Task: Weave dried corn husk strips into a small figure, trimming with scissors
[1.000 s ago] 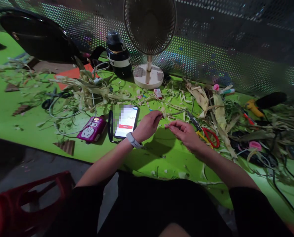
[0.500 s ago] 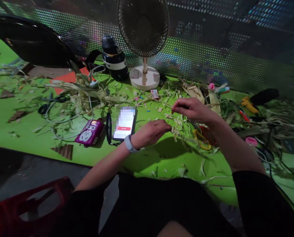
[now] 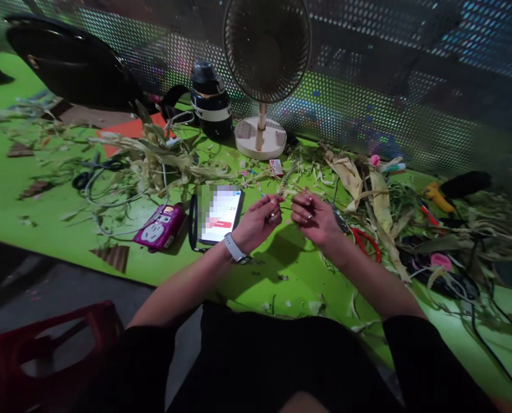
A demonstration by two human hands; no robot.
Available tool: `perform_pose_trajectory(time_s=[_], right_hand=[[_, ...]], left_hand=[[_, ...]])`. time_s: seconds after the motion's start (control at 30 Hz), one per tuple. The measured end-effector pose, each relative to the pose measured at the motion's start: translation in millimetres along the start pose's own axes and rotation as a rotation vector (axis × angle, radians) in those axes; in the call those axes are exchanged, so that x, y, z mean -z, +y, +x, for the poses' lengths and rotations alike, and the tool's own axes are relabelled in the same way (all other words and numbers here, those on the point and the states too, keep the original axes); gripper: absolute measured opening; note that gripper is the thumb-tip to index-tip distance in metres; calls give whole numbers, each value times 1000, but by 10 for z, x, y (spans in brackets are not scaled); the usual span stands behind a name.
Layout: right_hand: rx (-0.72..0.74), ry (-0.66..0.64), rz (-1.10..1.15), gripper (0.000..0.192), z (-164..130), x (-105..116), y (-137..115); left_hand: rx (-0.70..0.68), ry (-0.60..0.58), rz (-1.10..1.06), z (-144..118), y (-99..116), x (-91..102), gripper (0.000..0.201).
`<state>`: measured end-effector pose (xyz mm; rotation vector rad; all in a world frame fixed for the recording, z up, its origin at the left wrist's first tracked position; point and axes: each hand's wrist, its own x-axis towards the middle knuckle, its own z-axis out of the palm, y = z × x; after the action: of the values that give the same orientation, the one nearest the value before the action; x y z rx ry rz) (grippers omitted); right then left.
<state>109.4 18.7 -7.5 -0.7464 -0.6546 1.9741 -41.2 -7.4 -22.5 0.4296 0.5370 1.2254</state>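
Pale braided husk strip (image 3: 282, 187), lower end hidden, just above pinching fingertips of left hand (image 3: 258, 222), right hand (image 3: 317, 219) curled, its hold I cannot tell

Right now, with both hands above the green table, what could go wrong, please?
The left hand is close to the lit phone and might knock it. The red-handled tool lies near the right hand and could get bumped. The pale cable passes among the husks, so it might snag.
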Motion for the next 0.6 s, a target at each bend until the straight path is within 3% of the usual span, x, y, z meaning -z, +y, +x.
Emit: perform_pose_trajectory(time_s=[0.1, 0.27, 0.33, 0.5, 0.6], right_hand=[[17, -36, -122, 22, -30, 25, 104], [218, -1, -533, 27, -204, 3, 206], [264, 5, -730, 29, -281, -45, 223], [367, -80, -1291, 26, -432, -172, 98], [308, -80, -1339, 27, -457, -200, -159]], left_hand=[[-13, 77, 38, 21, -6, 27, 8], [-60, 143, 217, 48, -74, 74, 9], [-181, 120, 438, 57, -102, 100, 9], [-611, 0, 1270, 54, -103, 165, 12], [-698, -145, 1648, 13, -89, 160, 18]])
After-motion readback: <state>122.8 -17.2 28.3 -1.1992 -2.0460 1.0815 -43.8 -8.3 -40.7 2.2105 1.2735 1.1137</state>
